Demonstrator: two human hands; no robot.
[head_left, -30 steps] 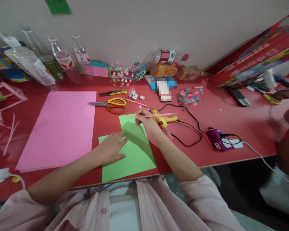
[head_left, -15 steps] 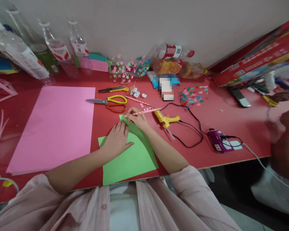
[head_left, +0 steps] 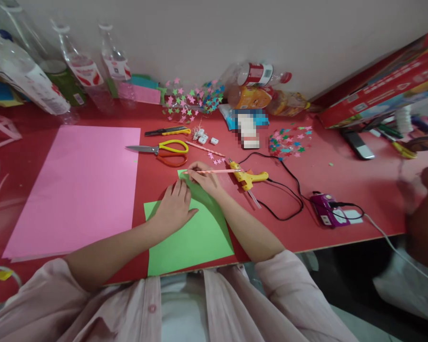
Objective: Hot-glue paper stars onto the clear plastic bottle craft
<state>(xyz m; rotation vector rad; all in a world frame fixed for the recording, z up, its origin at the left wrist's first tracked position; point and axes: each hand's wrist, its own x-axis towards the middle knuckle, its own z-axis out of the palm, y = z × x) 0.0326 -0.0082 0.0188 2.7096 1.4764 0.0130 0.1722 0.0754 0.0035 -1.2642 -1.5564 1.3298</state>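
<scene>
A pink pencil [head_left: 221, 171] is pinched in my right hand [head_left: 202, 178], its tip at the far left corner of a green paper sheet [head_left: 192, 237]. My left hand [head_left: 174, 204] lies flat on that sheet, fingers pointing away from me and thumb out to the side. Part of the sheet is hidden under both hands and my right forearm. Just beyond my hands lie scissors [head_left: 171, 153] with yellow and orange handles, a yellow utility knife [head_left: 169, 131] and a second pink stick [head_left: 205, 148]. A yellow glue gun [head_left: 248, 178] rests right of the pencil's back end.
Pink paper sheets [head_left: 78, 185] cover the left of the red table. Plastic bottles [head_left: 85, 76] stand against the wall. The black glue gun cord loops toward a purple power adapter [head_left: 324, 209]. At right are a red box [head_left: 381, 80] and another person's arm [head_left: 426, 218].
The pencil has tilted: its back end has swung toward me and now lies nearly level across the view. My left hand stays in place on the green paper.
</scene>
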